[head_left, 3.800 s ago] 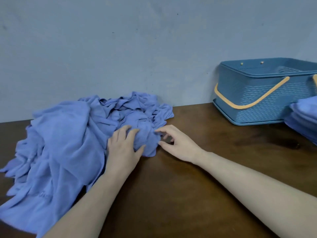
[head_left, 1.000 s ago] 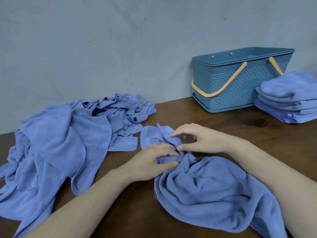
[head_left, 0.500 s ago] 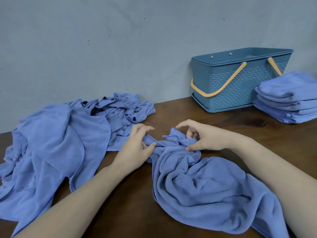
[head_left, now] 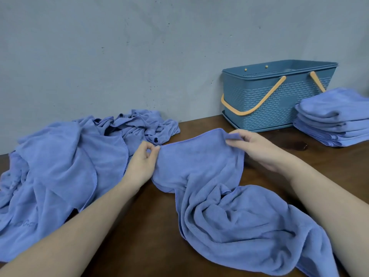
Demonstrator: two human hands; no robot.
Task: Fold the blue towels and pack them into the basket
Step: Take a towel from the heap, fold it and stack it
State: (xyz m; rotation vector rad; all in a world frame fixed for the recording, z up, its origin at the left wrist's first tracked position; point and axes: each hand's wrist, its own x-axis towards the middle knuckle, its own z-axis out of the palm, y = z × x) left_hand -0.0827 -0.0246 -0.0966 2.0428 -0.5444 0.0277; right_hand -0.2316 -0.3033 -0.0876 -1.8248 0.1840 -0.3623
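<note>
the left hand (head_left: 142, 163) pinches one top corner of a towel (head_left: 201, 164) and the right hand (head_left: 252, 149) pinches the other, its top edge stretched between them just above the table (head_left: 143, 232). the rest of it lies crumpled toward the near right. a loose pile (head_left: 60, 166) lies at left, touching the left hand. the basket (head_left: 265, 108) stands by the wall, and a folded stack (head_left: 335, 118) sits just to its right.
</note>
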